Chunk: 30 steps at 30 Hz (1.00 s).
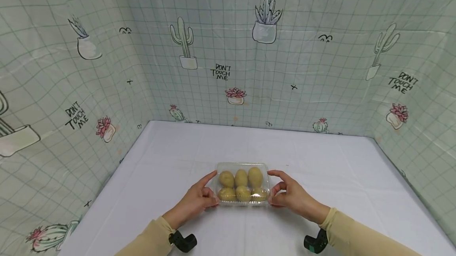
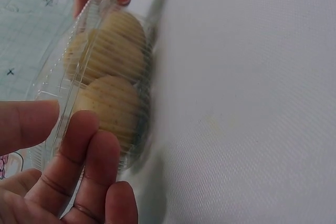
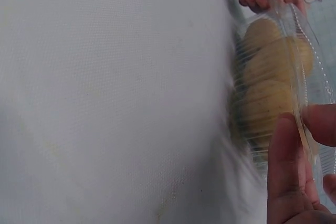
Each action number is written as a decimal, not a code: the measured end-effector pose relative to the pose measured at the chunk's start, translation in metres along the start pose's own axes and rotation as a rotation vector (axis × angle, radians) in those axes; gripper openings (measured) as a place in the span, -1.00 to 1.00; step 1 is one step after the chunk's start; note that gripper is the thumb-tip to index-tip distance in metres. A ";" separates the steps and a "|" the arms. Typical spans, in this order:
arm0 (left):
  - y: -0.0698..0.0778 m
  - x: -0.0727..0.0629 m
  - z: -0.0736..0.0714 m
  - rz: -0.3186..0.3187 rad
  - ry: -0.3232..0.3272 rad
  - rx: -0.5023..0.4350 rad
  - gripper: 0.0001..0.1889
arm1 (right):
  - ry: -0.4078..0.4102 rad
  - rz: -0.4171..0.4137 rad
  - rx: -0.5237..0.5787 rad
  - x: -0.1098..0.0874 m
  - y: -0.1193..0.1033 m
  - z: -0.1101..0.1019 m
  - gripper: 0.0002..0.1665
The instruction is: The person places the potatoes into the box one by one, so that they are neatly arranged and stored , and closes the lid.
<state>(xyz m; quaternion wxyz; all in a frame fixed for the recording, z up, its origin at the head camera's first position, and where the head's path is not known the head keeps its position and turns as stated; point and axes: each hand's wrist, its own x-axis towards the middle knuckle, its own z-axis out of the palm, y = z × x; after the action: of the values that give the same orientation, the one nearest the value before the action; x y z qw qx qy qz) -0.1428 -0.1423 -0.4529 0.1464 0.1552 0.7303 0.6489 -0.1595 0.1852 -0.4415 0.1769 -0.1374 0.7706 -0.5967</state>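
Note:
A clear plastic clamshell box (image 1: 235, 165) sits on the white tabletop, its clear lid over several yellow-brown potatoes (image 1: 241, 178) in two rows. My left hand (image 1: 195, 198) pinches the rim at the box's near left corner, its index finger stretched along the left side. On the opposite side, my right hand (image 1: 293, 197) pinches the near right corner between thumb and fingers, with the index finger reaching toward the far corner. Up close in the right wrist view, the thumb and a fingertip (image 3: 286, 129) meet on the clear rim.
A white cloth (image 1: 185, 145) covers the table. Fabric walls (image 1: 221, 34) with a grid and cactus print stand behind it and at both sides. Black wrist devices (image 1: 184, 241) are strapped below both hands, at the cuffs of the yellow sleeves (image 1: 149, 240).

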 end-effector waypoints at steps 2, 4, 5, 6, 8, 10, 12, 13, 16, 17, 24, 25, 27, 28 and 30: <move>0.000 0.000 0.000 0.001 0.001 0.002 -0.10 | -0.005 0.004 0.007 0.000 -0.001 0.000 -0.02; 0.000 0.000 0.000 0.002 0.001 0.001 -0.10 | -0.008 0.007 0.008 0.000 -0.001 0.000 -0.03; 0.000 0.000 0.000 0.001 0.001 0.000 -0.10 | -0.008 0.009 0.008 0.000 -0.001 0.000 -0.03; 0.000 0.000 0.000 0.000 0.001 -0.003 -0.10 | -0.008 0.010 0.008 0.000 -0.001 0.000 -0.03; 0.000 0.000 0.000 -0.003 -0.001 -0.007 -0.10 | -0.005 0.012 0.005 0.000 0.000 0.001 -0.03; 0.001 0.000 0.000 -0.006 -0.002 -0.011 -0.10 | -0.003 0.014 0.007 0.000 0.001 0.001 -0.03; 0.001 0.000 0.000 -0.007 -0.004 -0.012 -0.10 | -0.001 0.015 0.011 0.000 0.002 0.001 -0.04; 0.001 0.000 0.000 -0.010 -0.004 -0.010 -0.10 | 0.000 0.016 0.013 0.001 0.002 0.001 -0.04; 0.001 0.000 -0.001 -0.013 -0.007 0.004 -0.11 | -0.001 0.015 0.016 0.001 0.003 0.000 -0.04; 0.001 0.000 -0.001 -0.012 -0.008 0.004 -0.11 | -0.001 0.015 0.016 0.001 0.003 0.000 -0.04; 0.002 0.000 -0.002 -0.021 -0.014 0.017 -0.11 | -0.004 0.009 0.003 0.001 0.004 0.000 -0.04; 0.002 0.000 -0.002 -0.025 -0.011 0.023 -0.11 | -0.004 0.009 -0.001 0.001 0.004 0.000 -0.04; 0.003 0.000 -0.001 -0.034 -0.004 0.050 -0.11 | -0.003 0.010 -0.004 0.001 0.004 0.000 -0.04; 0.003 0.000 -0.001 -0.036 -0.001 0.068 -0.11 | -0.002 0.010 -0.008 0.001 0.004 0.000 -0.04; 0.004 0.001 -0.001 -0.032 0.003 0.113 -0.12 | -0.002 0.009 -0.013 0.001 0.004 0.000 -0.04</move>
<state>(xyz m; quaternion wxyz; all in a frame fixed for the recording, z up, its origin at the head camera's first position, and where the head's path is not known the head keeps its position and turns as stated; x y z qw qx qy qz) -0.1437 -0.1423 -0.4492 0.1466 0.1504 0.7686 0.6043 -0.1605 0.1854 -0.4452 0.1796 -0.1358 0.7748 -0.5907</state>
